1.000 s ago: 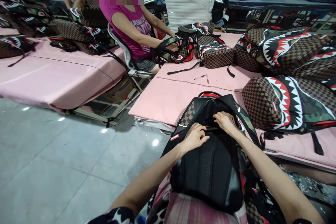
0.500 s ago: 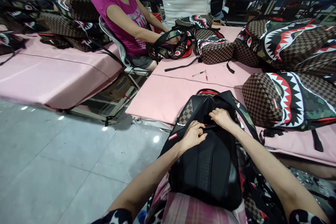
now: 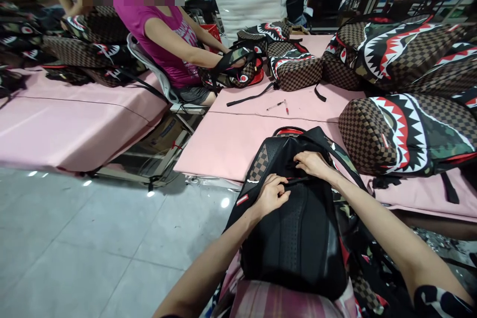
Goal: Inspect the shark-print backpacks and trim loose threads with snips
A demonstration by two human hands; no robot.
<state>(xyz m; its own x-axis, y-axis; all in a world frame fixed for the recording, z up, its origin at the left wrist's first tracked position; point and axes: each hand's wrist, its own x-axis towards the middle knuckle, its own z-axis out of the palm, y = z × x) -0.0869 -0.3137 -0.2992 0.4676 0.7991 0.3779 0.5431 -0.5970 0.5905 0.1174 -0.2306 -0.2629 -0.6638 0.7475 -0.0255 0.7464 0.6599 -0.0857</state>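
A black-backed backpack [image 3: 294,238] with checkered and camouflage trim leans across my lap against the table edge, its padded back panel facing me. A slit-like opening crosses its upper back. My left hand [image 3: 273,195] is closed on the lower edge of that opening, fingers curled over it. Just above and to the right, my right hand [image 3: 313,165] pinches the black fabric on the upper side. Its fingertips are partly lost against the dark cloth. The shoulder straps lie to either side, and a red-lined top handle [image 3: 290,131] shows at the far end.
A checkered shark-mouth backpack [image 3: 406,134] lies at the right on the pink table [image 3: 212,151], with more stacked behind it. Two pens [image 3: 281,106] lie mid-table. Across from me, a seated person [image 3: 164,44] handles another backpack [image 3: 238,69]. Another pink table [image 3: 82,124] stands left.
The camera view has shifted slightly. My right hand has barely moved, and both hands stay on the same opening of the backpack.
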